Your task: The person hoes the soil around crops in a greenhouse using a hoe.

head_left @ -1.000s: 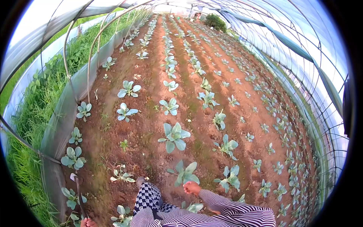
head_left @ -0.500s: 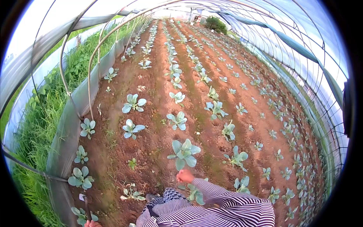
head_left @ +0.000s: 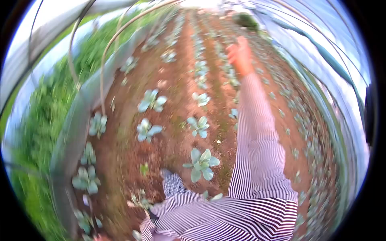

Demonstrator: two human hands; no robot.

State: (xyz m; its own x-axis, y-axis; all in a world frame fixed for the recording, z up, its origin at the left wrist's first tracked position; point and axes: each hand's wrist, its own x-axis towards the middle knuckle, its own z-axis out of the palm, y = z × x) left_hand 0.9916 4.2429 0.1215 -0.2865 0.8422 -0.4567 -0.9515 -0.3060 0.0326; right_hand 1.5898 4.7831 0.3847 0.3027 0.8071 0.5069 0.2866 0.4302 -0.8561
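Note:
My right arm, in a striped sleeve, stretches far forward over the rows. My right hand (head_left: 240, 56) is blurred; its fingers look apart and nothing shows in them. Below and left of that arm grows a leafy, cabbage-like plant (head_left: 201, 164), with another plant (head_left: 198, 126) behind it. At the bottom left edge only a small part of my left hand (head_left: 101, 238) shows, closed on a thin dark-handled tool (head_left: 91, 215) with a small pale head. Beside the tool stands a low plant (head_left: 83, 221). My shoe (head_left: 165, 172) rests on the soil between rows.
Rows of similar plants run back across the reddish soil (head_left: 177, 104). Metal hoops (head_left: 105, 60) and a plastic sheet wall (head_left: 76, 128) border the left side, with tall grass (head_left: 40, 132) beyond. A dark bush (head_left: 246, 21) stands at the back.
My right hand has swung from low over the near plant up and forward, from closed to fingers apart. My foot has stepped forward. The left hand still grips the tool.

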